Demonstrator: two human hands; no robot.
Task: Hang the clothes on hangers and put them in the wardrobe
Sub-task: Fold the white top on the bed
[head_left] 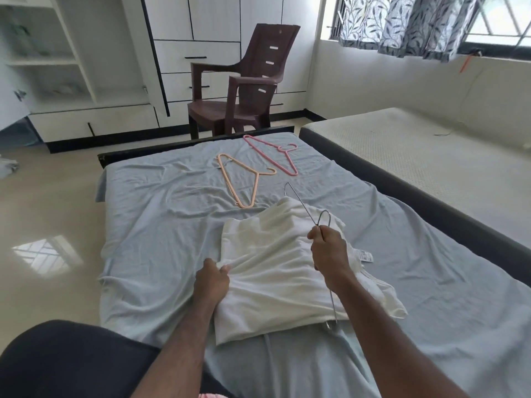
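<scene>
A white garment (pixel 275 271) lies on the bed with the pale blue sheet (pixel 161 225). My left hand (pixel 211 278) pinches the garment's left edge. My right hand (pixel 329 252) grips a metal wire hanger (pixel 301 202) near its hook; one arm of the hanger lies over the cloth, the other runs down under my wrist to the garment's lower edge. Farther up the bed lie an orange plastic hanger (pixel 247 182) and a pink plastic hanger (pixel 273 156). The white wardrobe (pixel 201 53) stands against the far wall.
A brown plastic chair (pixel 244 90) stands between the bed's foot and the wardrobe. White open shelves (pixel 51 61) are at the left. A second bare mattress (pixel 431 156) lies to the right under a curtained window. Glossy floor runs along the bed's left side.
</scene>
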